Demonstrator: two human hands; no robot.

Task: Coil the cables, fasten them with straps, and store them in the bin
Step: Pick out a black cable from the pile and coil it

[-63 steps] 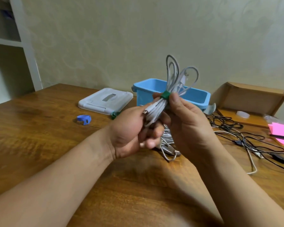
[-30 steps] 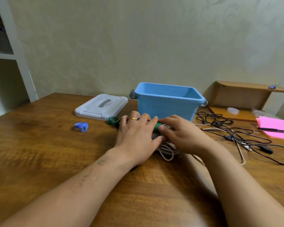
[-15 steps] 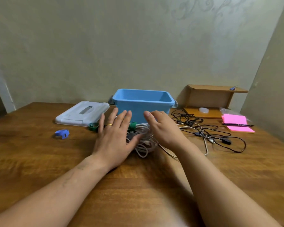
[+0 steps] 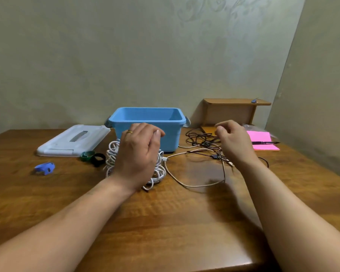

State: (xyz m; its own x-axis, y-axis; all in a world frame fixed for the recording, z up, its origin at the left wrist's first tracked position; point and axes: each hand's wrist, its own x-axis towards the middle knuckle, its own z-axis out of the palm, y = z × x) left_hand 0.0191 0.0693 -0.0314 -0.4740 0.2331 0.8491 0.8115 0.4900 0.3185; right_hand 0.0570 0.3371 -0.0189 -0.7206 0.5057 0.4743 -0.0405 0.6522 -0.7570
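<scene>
Bin (image 4: 172,136) behind white cable coil (image 4: 112,156)

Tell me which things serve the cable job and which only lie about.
Job: white coiled cable bundle, tangled black cables, green strap roll, black strap roll, blue strap, blue plastic bin, white plastic lid.
Lying about: pink sticky notes, black pen, brown open box.

The wooden table (image 4: 165,222) carries a white cable bundle (image 4: 159,171) under the left hand (image 4: 137,154), with a blue bin (image 4: 171,134) just beyond. A white lid (image 4: 67,142), green strap roll (image 4: 87,155), black strap roll (image 4: 98,159) and blue strap (image 4: 45,168) lie left of that hand. Loose black cables (image 4: 198,137) lie by the right hand (image 4: 234,142), with pink notes (image 4: 263,140) to its right.
</scene>
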